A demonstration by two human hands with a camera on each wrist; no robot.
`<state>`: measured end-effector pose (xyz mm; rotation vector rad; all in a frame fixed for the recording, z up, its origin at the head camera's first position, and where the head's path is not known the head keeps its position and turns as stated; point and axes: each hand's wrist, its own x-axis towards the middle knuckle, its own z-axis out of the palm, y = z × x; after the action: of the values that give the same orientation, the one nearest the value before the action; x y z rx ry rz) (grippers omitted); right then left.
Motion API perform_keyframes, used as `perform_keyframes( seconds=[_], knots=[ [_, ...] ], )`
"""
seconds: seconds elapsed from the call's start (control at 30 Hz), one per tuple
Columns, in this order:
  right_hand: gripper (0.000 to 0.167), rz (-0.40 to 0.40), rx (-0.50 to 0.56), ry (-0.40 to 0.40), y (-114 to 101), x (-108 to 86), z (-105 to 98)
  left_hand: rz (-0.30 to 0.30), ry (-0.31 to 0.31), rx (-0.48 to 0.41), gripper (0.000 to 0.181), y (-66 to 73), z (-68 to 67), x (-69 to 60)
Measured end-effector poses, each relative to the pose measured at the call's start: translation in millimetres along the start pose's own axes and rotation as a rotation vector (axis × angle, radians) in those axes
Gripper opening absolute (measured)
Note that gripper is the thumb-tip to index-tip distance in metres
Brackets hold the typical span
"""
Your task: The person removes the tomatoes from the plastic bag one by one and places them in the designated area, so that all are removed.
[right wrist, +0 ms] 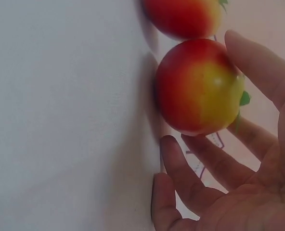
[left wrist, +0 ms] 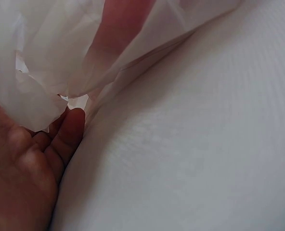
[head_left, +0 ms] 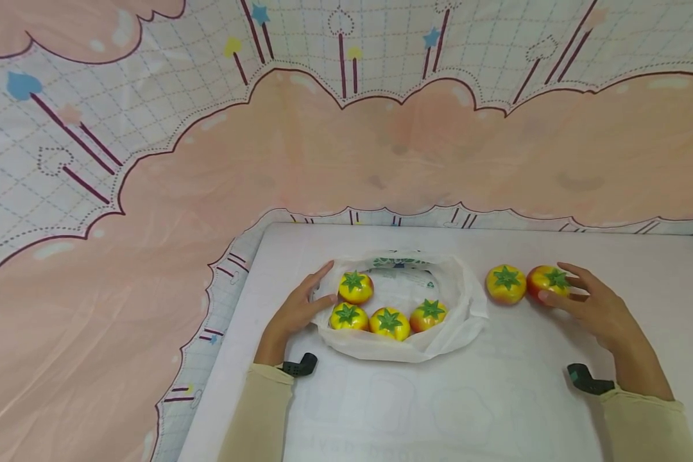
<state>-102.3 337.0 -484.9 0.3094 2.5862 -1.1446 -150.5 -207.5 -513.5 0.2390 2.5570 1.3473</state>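
Observation:
A white plastic bag (head_left: 462, 330) lies with its mouth wide, and several yellow-red tomato-like fruits with green star-shaped tops, one of them a fruit (head_left: 356, 288) at the left, sit inside. My left hand (head_left: 300, 305) holds the bag's left rim; in the left wrist view, thin plastic (left wrist: 41, 43) partly covers the hand (left wrist: 22, 173). Right of the bag, my right hand (head_left: 603, 311) has its thumb and fingers around a fruit (head_left: 545, 282). In the right wrist view, this fruit (right wrist: 198, 86) lies between the thumb and fingers of the hand (right wrist: 258, 168).
Another fruit (head_left: 505, 285) stands between the bag and the fruit at my right hand. All lie on a white table (head_left: 393, 398), whose far edge meets a pink patterned cloth (head_left: 381, 167). Dark wrist-worn devices show at both cuffs.

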Motion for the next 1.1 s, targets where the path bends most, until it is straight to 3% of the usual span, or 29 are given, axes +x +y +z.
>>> perform_keyframes(
  seconds=[0.8,1.1],
  knots=[
    [0.105,-0.04,0.077,-0.017,1.8,-2.1,-4.7,-0.014,0.001,0.003,0.073,-1.5,-1.8,0.0],
    [0.096,-0.065,0.084,0.076,-1.7,-9.8,-7.2,-0.011,-0.001,0.003,0.074,-1.6,-0.6,0.2]
  ],
)
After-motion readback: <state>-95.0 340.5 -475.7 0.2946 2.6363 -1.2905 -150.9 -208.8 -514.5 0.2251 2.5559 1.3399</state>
